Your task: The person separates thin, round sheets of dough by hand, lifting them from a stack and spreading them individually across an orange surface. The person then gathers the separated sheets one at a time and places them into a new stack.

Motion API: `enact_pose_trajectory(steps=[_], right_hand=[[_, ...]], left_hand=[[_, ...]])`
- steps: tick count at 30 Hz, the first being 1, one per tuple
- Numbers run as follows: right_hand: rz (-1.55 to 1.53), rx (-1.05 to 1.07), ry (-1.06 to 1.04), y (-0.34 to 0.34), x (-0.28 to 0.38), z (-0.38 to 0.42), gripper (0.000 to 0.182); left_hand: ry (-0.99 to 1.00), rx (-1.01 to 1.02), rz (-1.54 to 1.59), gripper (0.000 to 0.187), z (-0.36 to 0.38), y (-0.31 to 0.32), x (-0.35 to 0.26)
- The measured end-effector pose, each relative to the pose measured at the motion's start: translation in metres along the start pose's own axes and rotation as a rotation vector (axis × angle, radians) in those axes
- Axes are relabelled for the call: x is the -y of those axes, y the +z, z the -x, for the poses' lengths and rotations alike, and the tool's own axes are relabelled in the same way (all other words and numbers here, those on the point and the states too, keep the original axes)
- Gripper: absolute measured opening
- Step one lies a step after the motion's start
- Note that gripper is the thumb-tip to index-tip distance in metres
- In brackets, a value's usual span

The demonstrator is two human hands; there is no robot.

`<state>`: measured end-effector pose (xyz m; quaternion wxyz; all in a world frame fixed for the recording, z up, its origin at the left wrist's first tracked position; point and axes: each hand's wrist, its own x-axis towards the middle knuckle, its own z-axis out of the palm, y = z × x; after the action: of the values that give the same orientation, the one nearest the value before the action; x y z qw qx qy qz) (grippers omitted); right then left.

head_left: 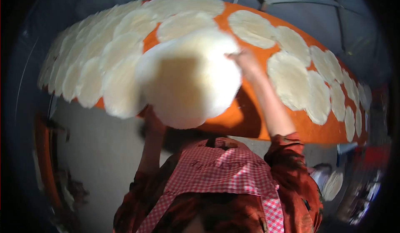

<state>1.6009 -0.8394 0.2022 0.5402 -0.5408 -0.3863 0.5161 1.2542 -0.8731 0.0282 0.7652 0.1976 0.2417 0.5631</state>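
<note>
A large, pale, thin round sheet [221,83] hangs raised over an orange surface [239,112], with a dark shadow across its middle. My right hand [246,61] pinches its upper right edge. At its lower left edge is my left hand [154,120], dim and partly hidden by the sheet; its fingers cannot be made out. Many similar round sheets lie on the orange surface, overlapping in rows on the left [125,83] and more spread out on the right [289,81].
Metal bars [304,1] cross behind the far edge of the surface. A pale round stack [333,186] and red items [375,156] are at the lower right. An orange-brown frame [43,162] stands at the left, beside the grey floor [100,149].
</note>
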Motion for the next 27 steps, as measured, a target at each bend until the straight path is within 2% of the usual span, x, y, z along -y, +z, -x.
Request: enact_pose_trajectory(steps=[1, 2, 3, 4, 5, 6, 7, 8, 9, 10, 12, 13, 14, 16, 18, 20, 21, 22, 24, 26, 27], right_hand=[[-0.054, -0.087, 0.117, -0.012, -0.035, -0.006, 0.031], [0.026, -0.153, 0.221, -0.029, -0.079, -0.013, 0.035], [0.076, -0.204, 0.251, -0.051, -0.156, -0.033, 0.039], [0.248, -0.168, 0.249, -0.054, -0.179, -0.018, 0.036], [0.098, -0.134, 0.274, -0.058, -0.208, -0.007, 0.031], [-0.051, -0.105, 0.305, -0.061, -0.237, 0.004, 0.027], [-0.137, -0.109, 0.318, -0.062, -0.232, 0.013, 0.021], [-0.050, -0.182, 0.368, -0.061, -0.237, 0.014, 0.016], [-0.083, -0.164, 0.334, -0.060, -0.233, 0.023, 0.016], [-0.117, -0.143, 0.307, -0.062, -0.231, 0.038, 0.016], [-0.021, -0.039, 0.349, -0.083, -0.224, 0.062, 0.019], [0.032, 0.011, 0.367, -0.098, -0.222, 0.071, 0.021], [0.238, -0.075, 0.136, -0.118, -0.229, 0.081, 0.022], [0.666, -0.246, -0.319, -0.166, -0.252, 0.100, 0.024], [0.924, -0.503, -0.316, -0.208, -0.275, 0.122, 0.023], [1.204, -0.604, -0.107, -0.272, -0.252, 0.137, 0.028], [1.241, -0.670, -0.239, -0.291, -0.224, 0.154, 0.034], [1.265, -0.710, -0.363, -0.303, -0.207, 0.171, 0.040], [1.402, -0.694, -0.288, -0.330, -0.213, 0.171, 0.046], [1.459, -0.649, -0.255, -0.351, -0.224, 0.161, 0.049], [1.457, -0.620, -0.262, -0.360, -0.230, 0.155, 0.049]], left_hand=[[-0.002, -0.016, -0.015, 0.047, -0.005, -0.004, 0.003], [-0.120, -0.120, 0.003, 0.046, -0.006, 0.012, 0.004], [-0.242, -0.233, 0.003, 0.046, -0.001, 0.025, 0.003], [-0.296, -0.221, 0.028, 0.044, -0.007, -0.002, 0.018], [-0.350, -0.210, 0.051, 0.043, -0.013, -0.029, 0.032], [-0.342, -0.196, -0.081, 0.043, -0.011, -0.046, 0.039], [-0.270, -0.135, -0.337, 0.043, -0.010, -0.055, 0.043], [-0.126, -0.046, -0.735, 0.044, -0.016, -0.067, 0.047], [-0.054, -0.046, -0.868, 0.045, -0.018, -0.053, 0.050], [-0.178, -0.187, -0.547, 0.045, -0.008, -0.043, 0.051], [-0.141, -0.377, -0.565, 0.044, -0.006, -0.019, 0.056], [-0.060, -0.375, -0.675, 0.044, -0.021, -0.054, 0.058], [-0.017, -0.383, -0.680, 0.042, -0.027, -0.059, 0.060], [-0.006, -0.587, -0.922, 0.039, -0.032, -0.062, 0.057], [0.205, -0.652, -1.302, 0.038, -0.002, -0.002, 0.068], [0.780, -0.372, -1.678, 0.034, 0.017, 0.047, 0.085], [1.093, -0.282, -1.841, 0.033, 0.027, 0.072, 0.094], [0.866, -0.150, -1.637, 0.033, 0.017, 0.061, 0.116], [0.412, 0.065, -1.240, 0.033, 0.007, 0.027, 0.156], [-0.105, 0.311, -0.682, 0.033, 0.021, 0.079, 0.198], [-0.258, 0.261, -0.660, 0.032, 0.026, 0.117, 0.216]])
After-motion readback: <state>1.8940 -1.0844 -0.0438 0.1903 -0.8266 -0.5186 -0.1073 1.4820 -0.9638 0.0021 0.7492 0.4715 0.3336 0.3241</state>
